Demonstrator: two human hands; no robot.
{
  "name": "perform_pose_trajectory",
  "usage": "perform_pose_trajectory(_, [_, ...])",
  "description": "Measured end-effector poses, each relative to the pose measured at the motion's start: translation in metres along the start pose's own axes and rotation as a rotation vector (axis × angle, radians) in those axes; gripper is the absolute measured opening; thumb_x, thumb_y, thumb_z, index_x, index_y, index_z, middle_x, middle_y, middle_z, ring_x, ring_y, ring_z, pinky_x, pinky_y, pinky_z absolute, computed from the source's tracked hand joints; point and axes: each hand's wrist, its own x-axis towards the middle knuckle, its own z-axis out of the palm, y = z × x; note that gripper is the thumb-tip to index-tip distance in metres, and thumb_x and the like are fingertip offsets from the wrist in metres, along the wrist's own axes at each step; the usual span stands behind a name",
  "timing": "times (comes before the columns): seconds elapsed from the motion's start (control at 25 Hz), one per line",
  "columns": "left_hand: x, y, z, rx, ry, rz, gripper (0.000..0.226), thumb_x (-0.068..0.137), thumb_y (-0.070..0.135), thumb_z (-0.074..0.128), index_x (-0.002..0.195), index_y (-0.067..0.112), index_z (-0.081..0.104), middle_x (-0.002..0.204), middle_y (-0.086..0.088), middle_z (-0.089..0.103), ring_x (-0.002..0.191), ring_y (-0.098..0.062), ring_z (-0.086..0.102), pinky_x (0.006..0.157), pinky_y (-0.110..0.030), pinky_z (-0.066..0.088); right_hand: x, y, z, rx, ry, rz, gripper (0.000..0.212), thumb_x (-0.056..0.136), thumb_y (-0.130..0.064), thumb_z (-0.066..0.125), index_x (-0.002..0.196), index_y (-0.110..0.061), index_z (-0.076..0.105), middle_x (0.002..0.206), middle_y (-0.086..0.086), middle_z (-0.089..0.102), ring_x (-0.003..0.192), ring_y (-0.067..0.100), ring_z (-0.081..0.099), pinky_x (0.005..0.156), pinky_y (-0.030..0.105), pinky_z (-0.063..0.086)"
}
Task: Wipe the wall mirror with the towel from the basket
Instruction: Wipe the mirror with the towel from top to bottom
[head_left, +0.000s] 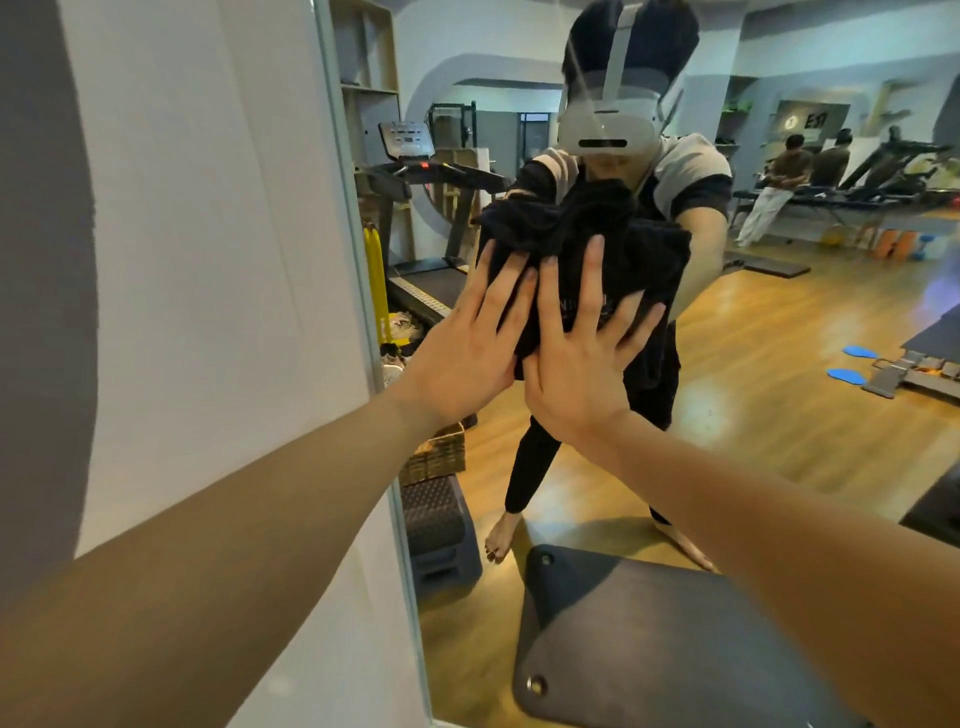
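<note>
**While both palms pressed the towel to the glass, the wiping step was under way**

As the two forearms reached forward from the bottom of the view, each grip lay flat and spread rather than closed: the left hand (467, 348) and the right hand (582, 358) sat side by side, fingers straight, pushing on the cloth without curling round it. Under them the dark towel (571, 244) was bunched against the wall mirror (779, 322), most of its bulk showing above and between the fingertips, near the mirror's left part and roughly at chest height.

Judging from this, the fetching was done and the wiping itself was the step in hand. How much glass had already been covered could not be told; no clear streaks or marks showed. The next move would call for keeping even pressure through both palms while sliding the towel across, probably rightward and downward, since a wide stretch of glass lay on that side. The bunched cloth might slip from under flat hands, so a firmer hold could help.

Beyond the hands, the mirror's left edge met a pale wall (208, 260). In the reflection stood a woven basket (436, 452) low by that edge, a treadmill (426, 176) behind it, and a wooden floor (779, 415) stretching back.
</note>
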Motion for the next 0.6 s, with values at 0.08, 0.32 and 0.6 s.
perform_pose_trajectory(0.08, [-0.011,-0.015,-0.007,0.026,0.002,-0.017,0.105,0.093,0.016,0.067,0.156,0.002,-0.015,0.159,-0.015,0.010,0.152,-0.032,-0.010,0.109,-0.058,0.046,0.003,-0.021,0.009,0.015,-0.013,-0.008,0.090,0.087,-0.039,0.040,0.166,-0.021,0.002,0.169,0.017,-0.011,0.146,0.063,0.009,0.117,0.077,0.004])
perform_pose_trajectory(0.32, [-0.047,-0.056,-0.011,0.034,-0.027,-0.045,0.096,0.092,0.014,0.072,0.153,0.001,0.000,0.157,-0.019,0.014,0.151,-0.043,0.004,0.100,-0.057,0.054,0.009,-0.076,0.035,0.041,0.018,-0.005,0.090,0.088,-0.041,0.044,0.166,-0.024,0.001,0.171,0.014,-0.009,0.149,0.060,0.008,0.117,0.075,0.002])
perform_pose_trajectory(0.6, [-0.089,-0.099,-0.003,0.102,-0.222,-0.202,0.080,0.102,0.025,0.057,0.161,-0.002,0.011,0.167,-0.028,0.008,0.156,-0.046,0.006,0.124,-0.053,0.028,0.015,-0.117,0.054,0.085,-0.007,-0.077,0.100,0.089,-0.043,0.060,0.166,-0.025,-0.001,0.168,0.010,-0.024,0.149,0.061,-0.001,0.116,0.079,0.002])
